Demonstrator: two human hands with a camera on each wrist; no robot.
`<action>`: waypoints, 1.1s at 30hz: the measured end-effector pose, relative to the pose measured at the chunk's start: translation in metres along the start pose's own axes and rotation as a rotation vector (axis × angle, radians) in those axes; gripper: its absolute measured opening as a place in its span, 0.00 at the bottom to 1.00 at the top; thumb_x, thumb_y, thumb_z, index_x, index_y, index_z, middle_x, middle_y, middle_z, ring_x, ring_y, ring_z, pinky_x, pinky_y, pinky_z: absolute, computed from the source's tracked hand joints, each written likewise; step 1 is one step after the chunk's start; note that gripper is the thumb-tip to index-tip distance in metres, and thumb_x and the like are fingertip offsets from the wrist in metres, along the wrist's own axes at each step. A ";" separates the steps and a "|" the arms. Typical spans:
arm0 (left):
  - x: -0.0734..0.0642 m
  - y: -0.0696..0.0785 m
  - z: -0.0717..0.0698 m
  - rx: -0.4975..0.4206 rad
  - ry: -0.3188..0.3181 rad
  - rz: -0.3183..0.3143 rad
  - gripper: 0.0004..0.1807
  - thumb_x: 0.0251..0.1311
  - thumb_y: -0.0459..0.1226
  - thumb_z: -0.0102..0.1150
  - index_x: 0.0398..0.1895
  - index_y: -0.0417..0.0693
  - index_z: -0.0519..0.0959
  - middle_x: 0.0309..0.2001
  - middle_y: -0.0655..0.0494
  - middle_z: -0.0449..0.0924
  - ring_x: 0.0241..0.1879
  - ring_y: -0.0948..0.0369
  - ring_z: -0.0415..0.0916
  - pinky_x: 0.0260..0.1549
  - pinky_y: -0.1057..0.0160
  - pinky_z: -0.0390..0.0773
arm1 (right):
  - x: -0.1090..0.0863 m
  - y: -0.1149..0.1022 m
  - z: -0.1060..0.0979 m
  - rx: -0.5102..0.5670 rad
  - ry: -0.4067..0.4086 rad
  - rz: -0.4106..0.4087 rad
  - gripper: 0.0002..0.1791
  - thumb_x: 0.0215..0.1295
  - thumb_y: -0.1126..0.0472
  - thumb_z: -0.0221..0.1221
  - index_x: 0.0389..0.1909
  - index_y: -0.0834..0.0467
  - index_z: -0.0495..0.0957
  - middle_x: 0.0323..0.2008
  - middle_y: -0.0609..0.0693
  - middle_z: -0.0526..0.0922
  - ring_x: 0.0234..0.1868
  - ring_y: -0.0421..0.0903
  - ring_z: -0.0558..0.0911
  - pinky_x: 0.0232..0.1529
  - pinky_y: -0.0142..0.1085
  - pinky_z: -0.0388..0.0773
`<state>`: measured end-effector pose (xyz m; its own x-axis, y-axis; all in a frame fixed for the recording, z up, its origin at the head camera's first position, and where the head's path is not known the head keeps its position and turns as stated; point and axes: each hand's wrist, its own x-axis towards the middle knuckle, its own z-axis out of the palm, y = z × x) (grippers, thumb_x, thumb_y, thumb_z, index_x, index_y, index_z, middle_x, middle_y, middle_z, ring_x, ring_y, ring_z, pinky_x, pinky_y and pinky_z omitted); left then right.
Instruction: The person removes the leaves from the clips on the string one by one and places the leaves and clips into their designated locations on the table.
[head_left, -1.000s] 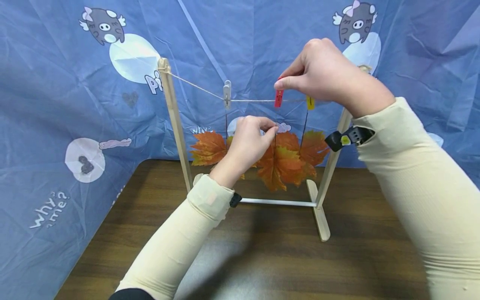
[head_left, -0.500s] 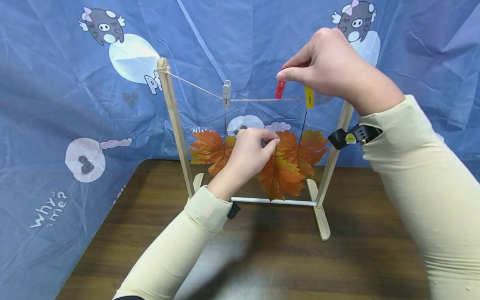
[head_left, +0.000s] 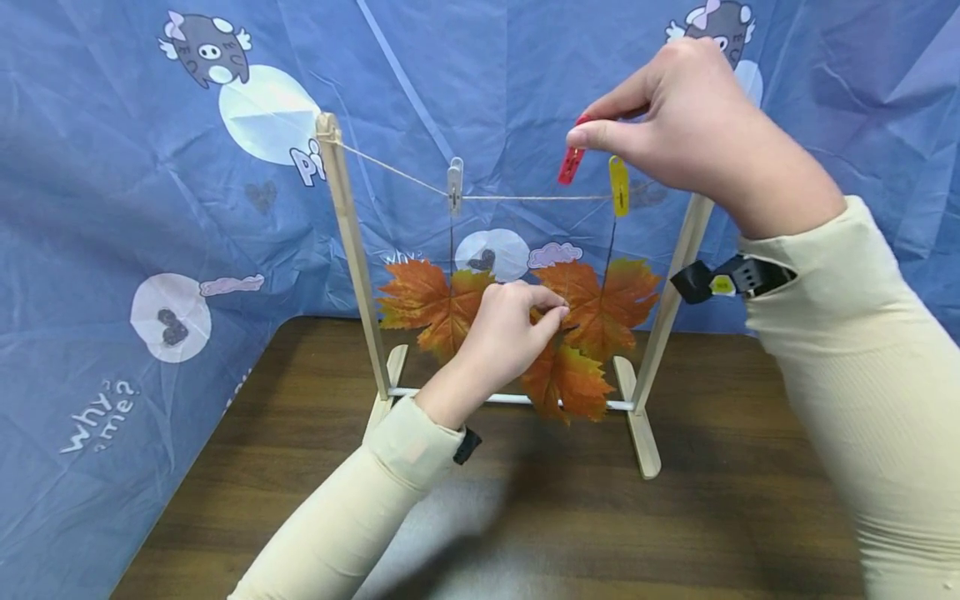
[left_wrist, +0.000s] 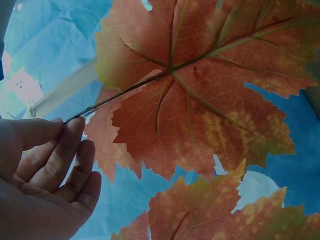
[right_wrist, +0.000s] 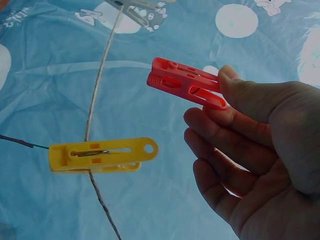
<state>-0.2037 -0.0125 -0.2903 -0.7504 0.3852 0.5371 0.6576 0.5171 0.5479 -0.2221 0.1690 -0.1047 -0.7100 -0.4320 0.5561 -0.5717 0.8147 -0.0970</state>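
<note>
My right hand (head_left: 697, 125) pinches a red clothespin (right_wrist: 185, 82) between thumb and forefinger, held above the string (head_left: 525, 197) and apart from it. My left hand (head_left: 510, 333) pinches the thin stem (left_wrist: 107, 101) of an orange maple leaf (head_left: 566, 383), which hangs below the fingers, lower than the string. A yellow clothespin (head_left: 619, 187) clips another leaf (head_left: 600, 304) by its stem to the string's right part. Farther left, a grey clothespin (head_left: 454, 187) holds a third leaf (head_left: 423, 304).
The string is tied to a wooden frame with a left post (head_left: 348, 250) and a right post (head_left: 667, 308), joined low by a white rod (head_left: 513, 398). It stands on a brown wooden table (head_left: 600, 517). A blue printed cloth (head_left: 172, 217) hangs behind.
The red clothespin has come up off the string with my right hand, moving up and right. My left hand and its leaf have moved down, away from the string.
</note>
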 end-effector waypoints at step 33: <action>-0.034 0.000 0.023 -0.009 -0.064 0.143 0.03 0.65 0.30 0.66 0.37 0.42 0.88 0.34 0.55 0.87 0.38 0.59 0.80 0.41 0.60 0.75 | -0.039 0.014 -0.011 0.041 0.142 -0.018 0.13 0.64 0.49 0.70 0.41 0.55 0.92 0.22 0.50 0.86 0.10 0.40 0.58 0.14 0.30 0.51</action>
<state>-0.1800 -0.0081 -0.3237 -0.6518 0.5026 0.5679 0.7582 0.4467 0.4749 -0.1982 0.2014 -0.1191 -0.6359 -0.3851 0.6688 -0.6024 0.7894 -0.1183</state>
